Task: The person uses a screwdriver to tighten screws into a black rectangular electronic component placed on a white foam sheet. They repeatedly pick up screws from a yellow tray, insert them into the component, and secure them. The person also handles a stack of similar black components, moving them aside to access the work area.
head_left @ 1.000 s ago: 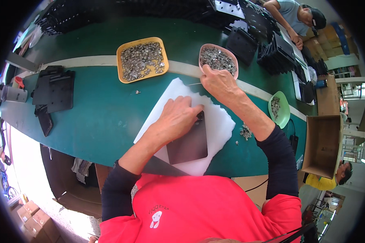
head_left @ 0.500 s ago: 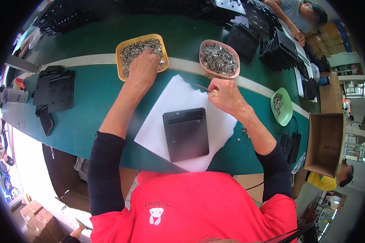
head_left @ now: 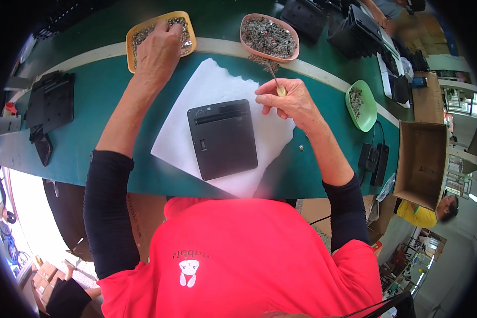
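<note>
My left hand (head_left: pixel 156 52) reaches into a yellow tray (head_left: pixel 130 51) of small shiny metal parts (head_left: pixel 143 36). Its fingers are bent down and drawn together among the parts, and whatever is between the tips is hidden. My right hand (head_left: pixel 291 99) is closed around the pale yellow handle of a thin pointed tool (head_left: pixel 274 76), whose metal shaft points up and away. Between the hands, a flat black rectangular plastic panel (head_left: pixel 225 143) with a slot near its far edge lies on a white foam sheet (head_left: pixel 172 130).
Beyond my right hand stands a pink tray (head_left: pixel 297 52) of metal parts, some spilled beside it. A green bowl (head_left: pixel 370 108), black adapters (head_left: pixel 373 159) and an open cardboard box (head_left: pixel 400 159) are at right. Black plastic pieces (head_left: pixel 50 103) lie at left. Other people are at right.
The tool in my right hand has swung from pointing left to pointing up and away. My left hand stays in the yellow tray. The whole view has shifted, with the table higher in it.
</note>
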### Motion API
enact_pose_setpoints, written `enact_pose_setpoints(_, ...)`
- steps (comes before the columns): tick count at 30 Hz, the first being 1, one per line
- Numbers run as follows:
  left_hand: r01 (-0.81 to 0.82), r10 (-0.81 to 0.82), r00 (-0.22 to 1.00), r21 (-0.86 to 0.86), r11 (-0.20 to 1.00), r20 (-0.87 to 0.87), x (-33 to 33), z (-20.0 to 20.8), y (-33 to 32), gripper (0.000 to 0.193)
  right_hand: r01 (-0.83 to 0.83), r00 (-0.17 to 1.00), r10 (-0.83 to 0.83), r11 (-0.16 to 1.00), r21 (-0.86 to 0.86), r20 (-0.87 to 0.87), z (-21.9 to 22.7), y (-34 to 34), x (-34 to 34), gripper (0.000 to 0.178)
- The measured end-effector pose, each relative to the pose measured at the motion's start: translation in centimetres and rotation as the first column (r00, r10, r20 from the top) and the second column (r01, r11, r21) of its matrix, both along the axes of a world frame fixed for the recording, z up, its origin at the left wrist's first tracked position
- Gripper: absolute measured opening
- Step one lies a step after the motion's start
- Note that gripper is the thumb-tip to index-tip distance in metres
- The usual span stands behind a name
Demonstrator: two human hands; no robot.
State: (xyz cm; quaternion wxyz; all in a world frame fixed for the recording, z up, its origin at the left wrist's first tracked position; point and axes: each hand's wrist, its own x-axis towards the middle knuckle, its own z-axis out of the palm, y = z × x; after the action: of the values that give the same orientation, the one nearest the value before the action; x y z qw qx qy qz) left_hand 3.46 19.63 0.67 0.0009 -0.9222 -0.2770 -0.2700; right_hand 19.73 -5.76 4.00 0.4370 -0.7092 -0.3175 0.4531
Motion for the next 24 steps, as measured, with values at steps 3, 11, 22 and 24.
enact_pose_setpoints(3, 0.070, -0.051, 0.983, -0.098, 0.993, 0.178, -1.3, 0.4, -2.7, 0.008, -0.007, 1.000, 0.007, 0.999, 0.048, -0.005, 0.4, 0.2, -1.0, 0.018)
enact_pose_setpoints(11, 0.254, 0.157, 0.884, -0.734, 0.630, 0.441, -6.6, 1.0, -13.5, 0.008, -0.189, 0.969, 0.176, 0.980, 0.064, 0.175, 0.9, 1.2, -4.4, 0.014)
enact_pose_setpoints(22, 0.322, 0.281, 0.839, -0.842, 0.433, 0.465, -7.3, -0.7, -14.8, 0.011, -0.432, 0.699, 0.178, 0.877, 0.212, 0.693, -1.0, 2.3, -4.8, 0.013)
enact_pose_setpoints(24, 0.331, 0.282, 0.835, -0.840, 0.430, 0.473, -7.3, -0.9, -14.8, 0.010, -0.452, 0.658, 0.196, 0.875, 0.173, 0.727, -0.6, 2.7, -5.0, 0.010)
